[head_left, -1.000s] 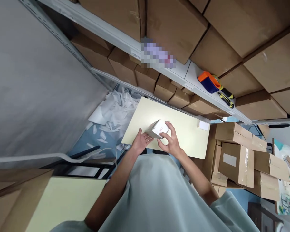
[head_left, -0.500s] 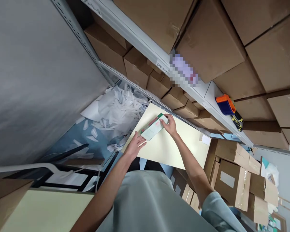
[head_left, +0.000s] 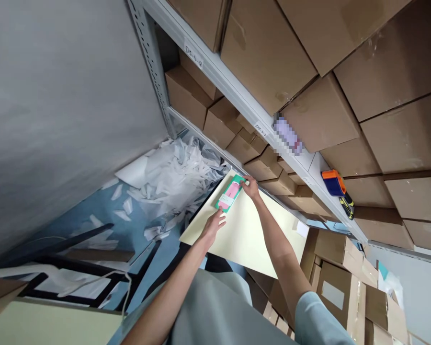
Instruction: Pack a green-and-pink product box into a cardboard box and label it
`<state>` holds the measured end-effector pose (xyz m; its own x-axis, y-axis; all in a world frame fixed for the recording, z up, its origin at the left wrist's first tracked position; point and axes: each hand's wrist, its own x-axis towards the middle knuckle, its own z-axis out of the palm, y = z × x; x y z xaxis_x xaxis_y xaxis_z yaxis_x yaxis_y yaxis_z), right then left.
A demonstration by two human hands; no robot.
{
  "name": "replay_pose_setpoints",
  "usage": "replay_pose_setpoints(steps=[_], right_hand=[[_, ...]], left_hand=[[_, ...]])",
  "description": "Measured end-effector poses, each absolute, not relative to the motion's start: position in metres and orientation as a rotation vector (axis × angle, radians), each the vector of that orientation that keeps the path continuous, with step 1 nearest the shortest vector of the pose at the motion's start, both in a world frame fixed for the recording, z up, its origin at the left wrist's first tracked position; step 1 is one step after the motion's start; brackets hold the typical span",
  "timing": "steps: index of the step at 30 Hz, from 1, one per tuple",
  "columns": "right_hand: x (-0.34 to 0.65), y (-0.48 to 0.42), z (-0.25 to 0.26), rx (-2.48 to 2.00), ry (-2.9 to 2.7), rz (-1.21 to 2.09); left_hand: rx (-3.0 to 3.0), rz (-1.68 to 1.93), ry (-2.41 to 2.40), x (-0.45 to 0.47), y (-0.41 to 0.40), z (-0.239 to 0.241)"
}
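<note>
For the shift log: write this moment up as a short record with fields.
left hand: fingers stretched out, tips at the near end of the green and pink box
right hand: on the box's far end; grip unclear
box: lies flat at the far left corner of the pale yellow table
floor: white paper scraps left of the table
shelf: brown cartons; orange and blue tape dispenser on its edge

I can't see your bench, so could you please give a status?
Left hand fingertips at green box near end. Right hand grips far end. Box flat on table; paper scraps alongside.
</note>
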<state>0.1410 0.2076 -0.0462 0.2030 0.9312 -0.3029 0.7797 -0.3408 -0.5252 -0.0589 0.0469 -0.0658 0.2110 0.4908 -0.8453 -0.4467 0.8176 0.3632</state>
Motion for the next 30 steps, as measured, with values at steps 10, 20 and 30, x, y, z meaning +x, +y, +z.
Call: replay_pose_setpoints(steps=[10, 20, 30], right_hand=[[0.139, 0.198, -0.007, -2.304, -1.513, 0.706], [0.115, 0.109, 0.069, -1.661, -1.666, 0.950], [0.033, 0.000, 0.135, -1.042, -1.739, 1.518]], left_hand=[[0.158, 0.690, 1.241, -0.084, 0.042, -0.057], [0.309, 1.128, 1.440, -0.151, -0.031, 0.012], [0.366, 1.612, 2.037, -0.205, -0.204, 0.102]])
